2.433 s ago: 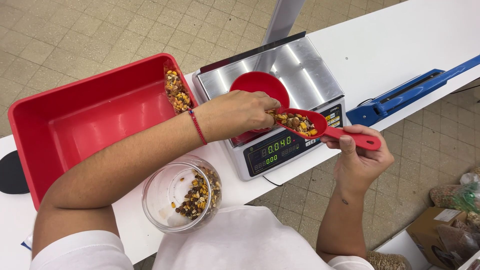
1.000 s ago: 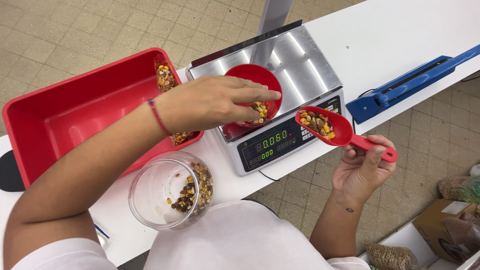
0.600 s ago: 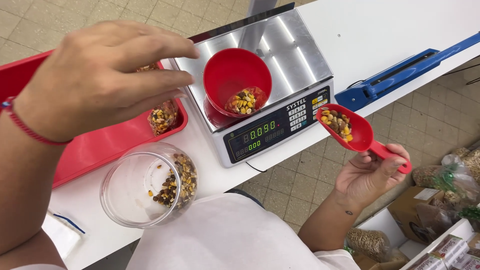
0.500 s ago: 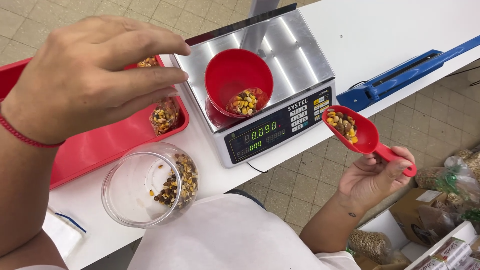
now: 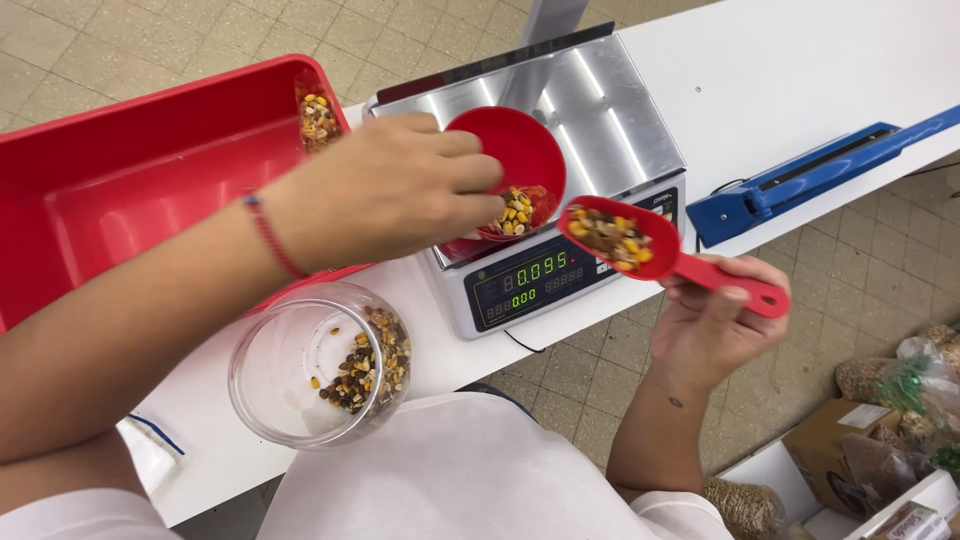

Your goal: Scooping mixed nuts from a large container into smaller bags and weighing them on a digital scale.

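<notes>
A red bowl (image 5: 510,160) sits on the steel top of a scale (image 5: 600,110), holding a small heap of mixed nuts and corn (image 5: 517,209) at its near edge. The left hand (image 5: 390,190) reaches over from the left, its fingertips pinched together right at that heap, touching the mix inside the bowl. Just to the right and a little nearer, the right hand (image 5: 715,325) grips the handle of a red scoop (image 5: 640,245) between thumb and fingers, palm up; the scoop is held level beside the bowl, over the front of the scale, and carries more of the same mix.

To the left of the scale lies a large red tray (image 5: 130,190) with a little of the mix in its far right corner. Near the tray, at the table's front edge, stands a clear round tub (image 5: 300,365) with some mix along its right side. A blue bag sealer (image 5: 820,175) lies on the white table (image 5: 800,70) to the right of the scale.
</notes>
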